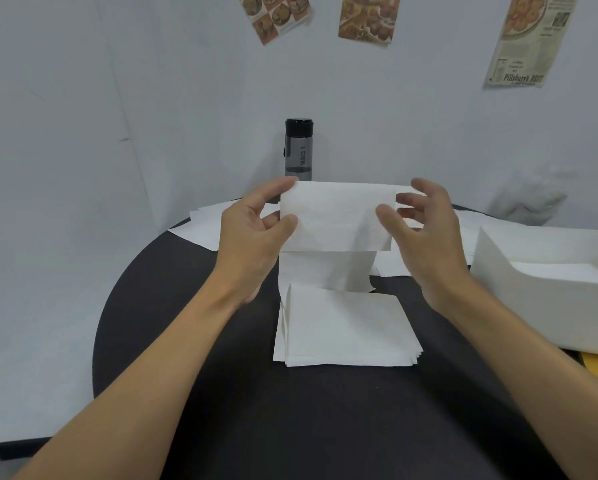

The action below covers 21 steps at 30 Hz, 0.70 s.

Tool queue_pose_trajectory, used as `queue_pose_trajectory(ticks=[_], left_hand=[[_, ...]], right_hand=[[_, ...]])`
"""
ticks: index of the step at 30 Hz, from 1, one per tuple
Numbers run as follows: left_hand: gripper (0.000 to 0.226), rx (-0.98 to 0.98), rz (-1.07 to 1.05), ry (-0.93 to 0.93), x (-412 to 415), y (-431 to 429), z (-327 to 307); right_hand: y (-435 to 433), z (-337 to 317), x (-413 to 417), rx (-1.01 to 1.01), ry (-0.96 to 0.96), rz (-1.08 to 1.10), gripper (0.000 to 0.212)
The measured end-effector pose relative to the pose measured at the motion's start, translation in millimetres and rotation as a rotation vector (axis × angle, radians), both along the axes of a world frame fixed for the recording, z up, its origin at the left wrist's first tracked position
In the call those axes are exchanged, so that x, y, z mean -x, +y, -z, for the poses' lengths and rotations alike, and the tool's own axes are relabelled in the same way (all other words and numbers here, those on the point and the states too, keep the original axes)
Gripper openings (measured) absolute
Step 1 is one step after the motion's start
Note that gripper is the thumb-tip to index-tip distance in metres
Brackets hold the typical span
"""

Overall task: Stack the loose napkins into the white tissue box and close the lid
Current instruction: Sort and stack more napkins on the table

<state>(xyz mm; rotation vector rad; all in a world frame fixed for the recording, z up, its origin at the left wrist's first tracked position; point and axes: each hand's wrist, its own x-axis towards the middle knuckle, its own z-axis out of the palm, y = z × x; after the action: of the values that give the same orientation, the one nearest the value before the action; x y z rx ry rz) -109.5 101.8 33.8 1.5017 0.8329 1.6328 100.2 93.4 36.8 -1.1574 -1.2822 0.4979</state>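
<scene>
Pinching one napkin (335, 216) by its short ends, left hand (252, 237) and right hand (429, 237) hold it above the stack (346, 327) on the surface (221, 341), long axis running left-right, with the open box (519, 306) off to the right, nearer the right hand.

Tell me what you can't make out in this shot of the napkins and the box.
Head view only:
white tissue box: cut off by the right edge; lid not seen.
bottle: base hidden behind the held napkin.
loose napkins at the back: partly covered by the left hand and right hand.
napkin stack: sheets too thin to count.
</scene>
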Motion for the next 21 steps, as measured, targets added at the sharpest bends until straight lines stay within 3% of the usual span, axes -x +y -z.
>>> queue_pose_trajectory(ticks=[3,6,10,13,15,17,19,21], left_hand=[[0.047,-0.032,0.033,0.047,-4,-4,0],[0.049,-0.031,0.052,0.098,-7,-6,2],[0.057,-0.016,0.066,0.131,-7,-3,6],[0.065,0.111,0.059,0.263,-3,4,12],[0.053,0.182,-0.004,0.395,-2,8,16],[0.024,0.18,-0.087,0.436,-2,10,18],[0.008,0.151,-0.13,0.361,-2,10,18],[0.009,0.142,-0.163,0.257,-2,11,15]], right_hand=[[2,-7,-8,0.047,0.16,-0.042,0.036],[6,-5,-13,0.067,0.149,-0.084,0.007],[6,-3,-14,0.012,0.173,-0.031,0.014],[4,-6,-15,-0.068,0.249,0.059,0.019],[4,-6,-16,-0.105,0.284,0.1,0.019],[5,-6,-18,-0.111,0.29,0.12,0.019],[7,-4,-19,-0.098,0.287,0.114,0.019],[9,-2,-20,-0.071,0.28,0.101,0.018]])
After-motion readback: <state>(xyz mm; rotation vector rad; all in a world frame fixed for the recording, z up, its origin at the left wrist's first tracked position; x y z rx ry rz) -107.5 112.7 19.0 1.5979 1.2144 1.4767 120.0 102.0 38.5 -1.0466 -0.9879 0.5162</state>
